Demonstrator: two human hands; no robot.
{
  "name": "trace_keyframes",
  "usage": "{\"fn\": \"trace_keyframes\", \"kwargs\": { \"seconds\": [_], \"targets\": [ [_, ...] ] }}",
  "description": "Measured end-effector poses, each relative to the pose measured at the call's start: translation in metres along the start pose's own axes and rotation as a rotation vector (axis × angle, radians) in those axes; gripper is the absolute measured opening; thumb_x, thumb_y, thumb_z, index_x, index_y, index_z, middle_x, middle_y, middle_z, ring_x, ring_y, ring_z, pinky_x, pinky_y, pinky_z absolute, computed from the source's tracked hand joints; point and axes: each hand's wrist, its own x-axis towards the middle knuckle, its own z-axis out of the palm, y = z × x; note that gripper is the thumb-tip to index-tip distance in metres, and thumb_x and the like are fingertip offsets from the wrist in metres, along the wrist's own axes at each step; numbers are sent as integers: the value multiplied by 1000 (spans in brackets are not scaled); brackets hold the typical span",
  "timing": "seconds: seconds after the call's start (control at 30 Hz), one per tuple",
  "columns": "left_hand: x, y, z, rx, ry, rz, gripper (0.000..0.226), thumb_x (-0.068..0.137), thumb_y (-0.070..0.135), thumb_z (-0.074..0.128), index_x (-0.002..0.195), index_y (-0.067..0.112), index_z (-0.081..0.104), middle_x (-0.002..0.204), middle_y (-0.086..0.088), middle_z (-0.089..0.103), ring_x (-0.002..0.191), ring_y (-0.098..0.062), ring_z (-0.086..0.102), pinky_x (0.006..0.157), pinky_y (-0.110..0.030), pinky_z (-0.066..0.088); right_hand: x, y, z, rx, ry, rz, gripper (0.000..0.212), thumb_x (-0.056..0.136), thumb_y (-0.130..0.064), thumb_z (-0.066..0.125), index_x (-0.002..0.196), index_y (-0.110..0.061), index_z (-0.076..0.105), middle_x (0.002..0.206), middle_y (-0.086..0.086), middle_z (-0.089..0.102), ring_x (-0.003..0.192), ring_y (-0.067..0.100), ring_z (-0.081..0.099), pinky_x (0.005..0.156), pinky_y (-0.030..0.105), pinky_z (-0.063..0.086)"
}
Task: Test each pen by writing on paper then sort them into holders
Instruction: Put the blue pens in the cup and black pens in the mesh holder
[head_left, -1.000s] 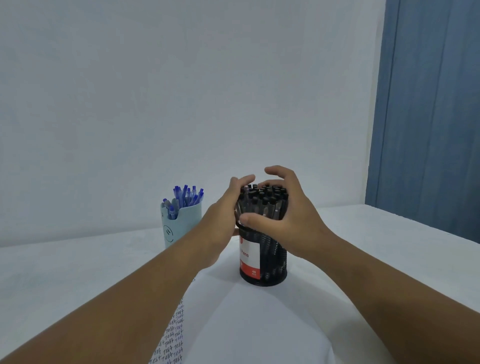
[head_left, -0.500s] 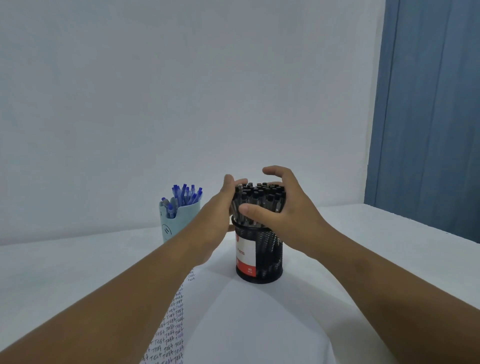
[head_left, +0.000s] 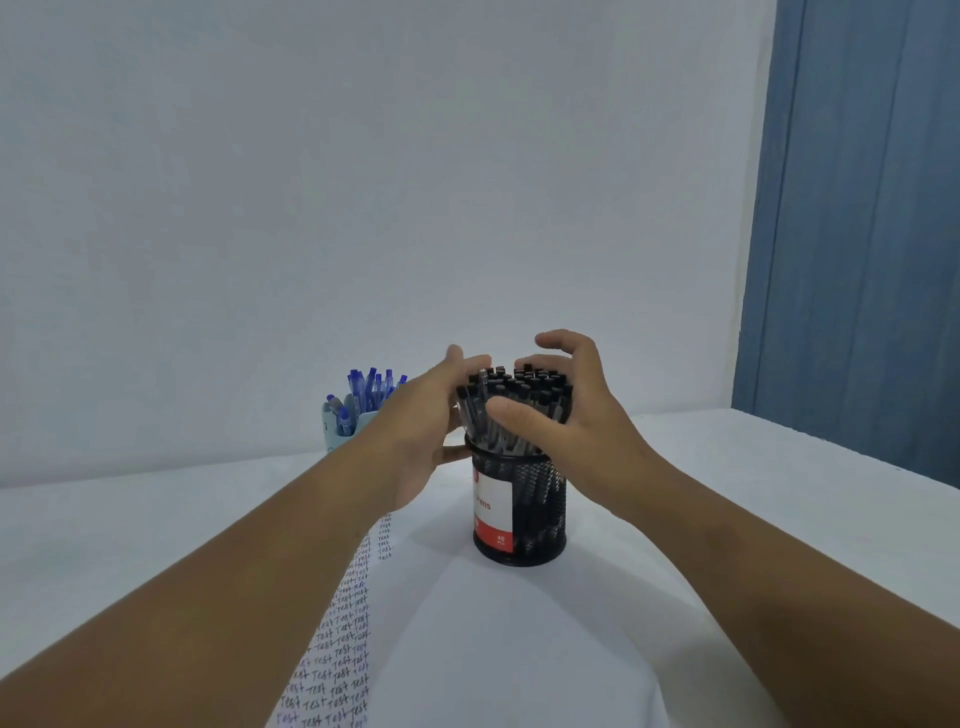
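Cupping the bundle of black pens (head_left: 511, 410) from both sides, my left hand (head_left: 423, 431) and right hand (head_left: 569, 415) curl round the caps standing in the black mesh holder (head_left: 524, 506) at mid-desk; over the last second the grip has barely shifted, only the right fingers loosening slightly, and no pen has been drawn out. The blue pens (head_left: 371, 387) wait in the pale blue holder (head_left: 332, 434) to the far left, while the paper (head_left: 467, 649) nearer me carries rows of "test". I judge testing largely finished and this a tidying squeeze.
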Motion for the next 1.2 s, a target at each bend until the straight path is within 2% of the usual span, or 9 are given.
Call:
{"fn": "trace_keyframes", "kwargs": {
  "seconds": [0.13,0.3,0.4,0.5,0.6,0.7,0.93,1.07,1.2],
  "targets": [
    [-8,8,-10,224,16,87,54,104,59,23,139,33,55,126,15,60,120,-14,57,105,-47,48,3,4,-17,-36,-214,124,128,50,-48,97,144,-52,9,126,-15,55,113,4,61,97,29,48],
    [-12,19,-47,388,527,563,15,100,38,58,113,32,62,111,11,66,104,-11,61,95,-39,52,1,20,-21,-86,-320,219,114,55,-16,99,137,-41,23,124,-15,60,110,-1,62,94,27,52],
    [-20,-9,-67,371,665,450,73,79,60,74,137,30,41,137,4,47,126,-17,48,108,-41,42,0,26,-14,-71,-244,227,105,52,-17,100,131,-39,33,116,-15,66,102,-3,66,94,30,54],
    [-29,-45,-81,325,535,91,126,56,68,86,153,32,13,154,-4,32,136,-22,39,112,-42,36,1,27,-4,-63,-184,204,99,54,-14,98,129,-34,37,115,-14,64,95,-8,65,80,18,53],
    [-33,-63,-91,344,330,-91,129,66,44,89,157,33,-1,150,-7,42,120,-19,50,97,-34,40,11,30,6,-79,-133,187,98,46,-27,100,128,-32,47,114,-15,68,100,-2,67,87,26,55],
    [-24,-71,-96,424,272,-67,123,67,37,92,157,29,9,132,0,54,114,-14,58,90,-29,46,26,31,15,-51,-91,192,93,42,-30,99,124,-30,55,110,-12,73,100,3,70,90,32,56],
    [-9,-80,-105,595,211,-37,115,56,29,99,146,29,27,126,9,56,116,-13,58,99,-34,51,40,45,41,-22,-61,191,79,55,-20,97,120,-27,54,108,-12,69,87,-9,66,70,14,53],
    [-2,-84,-113,575,191,-40,110,60,24,97,146,31,28,123,11,58,114,-11,59,100,-36,51,32,71,51,25,-34,172,76,57,-33,97,121,-36,56,109,-17,70,102,-2,65,90,32,57],
    [-2,-86,-111,560,255,-37,91,65,28,94,138,31,40,117,12,60,105,-6,61,84,-27,52,31,81,40,-27,-138,195,89,51,-38,98,126,-37,50,116,-15,68,102,3,68,87,34,59]
  ]
}}
